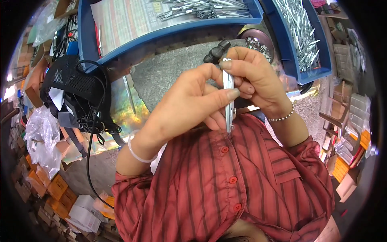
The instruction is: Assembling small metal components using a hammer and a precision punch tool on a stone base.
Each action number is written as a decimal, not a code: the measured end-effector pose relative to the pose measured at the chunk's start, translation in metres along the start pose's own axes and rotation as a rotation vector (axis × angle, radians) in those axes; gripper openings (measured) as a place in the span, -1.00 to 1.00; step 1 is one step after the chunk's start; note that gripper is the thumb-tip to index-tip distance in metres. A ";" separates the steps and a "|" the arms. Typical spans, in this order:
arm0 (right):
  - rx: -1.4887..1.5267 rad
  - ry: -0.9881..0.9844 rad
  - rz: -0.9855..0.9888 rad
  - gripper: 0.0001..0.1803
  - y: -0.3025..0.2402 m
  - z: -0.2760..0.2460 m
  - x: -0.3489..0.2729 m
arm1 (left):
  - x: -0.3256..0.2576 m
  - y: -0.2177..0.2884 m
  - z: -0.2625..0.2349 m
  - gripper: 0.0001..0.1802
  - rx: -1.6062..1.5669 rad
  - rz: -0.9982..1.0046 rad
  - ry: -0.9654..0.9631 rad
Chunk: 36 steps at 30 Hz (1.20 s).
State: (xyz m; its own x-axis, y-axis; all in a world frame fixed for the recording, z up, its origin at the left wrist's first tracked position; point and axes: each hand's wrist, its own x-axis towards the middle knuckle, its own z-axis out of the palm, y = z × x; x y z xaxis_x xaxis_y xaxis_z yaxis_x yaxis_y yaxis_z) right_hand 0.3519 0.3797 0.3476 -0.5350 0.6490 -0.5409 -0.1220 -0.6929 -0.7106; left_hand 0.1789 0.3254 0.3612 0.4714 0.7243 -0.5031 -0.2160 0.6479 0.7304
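Note:
In front of my chest I hold a slim silver metal tool (228,82) upright, its narrow end pointing down toward my shirt. It seems to have two long legs lying together; its exact kind I cannot make out. My left hand (181,101) is closed round its middle, thumb lying across the front. At the upper end, my right hand (258,76) pinches the tool between thumb and fingers. Just beyond my fingers lies a dark, lumpy object (217,51), next to a round bowl (269,37) with small metal parts (258,46).
A blue tray (161,34) at the back holds long metal pieces (205,10) on printed paper. Another blue tray (296,60) at right is heaped with silver parts (300,32). A thin metal piece (129,94) lies left, near a black mesh bag (76,80) and cable (89,161).

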 end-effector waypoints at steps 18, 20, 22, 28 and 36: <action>0.076 0.123 -0.123 -0.89 0.021 -0.014 -0.027 | 0.016 0.006 0.021 -0.73 0.134 -0.107 -0.095; 0.077 0.154 -0.137 -0.90 0.023 -0.014 -0.032 | 0.019 0.003 0.023 -0.73 0.137 -0.128 -0.109; 0.087 0.179 -0.136 -0.90 0.025 -0.016 -0.036 | 0.021 0.001 0.026 -0.73 0.141 -0.146 -0.121; 0.136 0.224 -0.126 -0.90 0.028 -0.023 -0.044 | 0.026 0.001 0.037 -0.73 0.135 -0.175 -0.145; 0.071 0.182 -0.239 -0.84 0.025 -0.039 -0.059 | 0.030 0.000 0.048 -0.76 0.163 -0.149 -0.184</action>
State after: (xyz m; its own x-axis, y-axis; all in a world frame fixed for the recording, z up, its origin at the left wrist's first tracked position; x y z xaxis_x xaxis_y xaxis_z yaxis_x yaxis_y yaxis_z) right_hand 0.4126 0.3366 0.3445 -0.3266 0.8374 -0.4383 -0.2878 -0.5299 -0.7977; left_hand 0.2337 0.3354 0.3680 0.6381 0.5595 -0.5290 0.0008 0.6865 0.7271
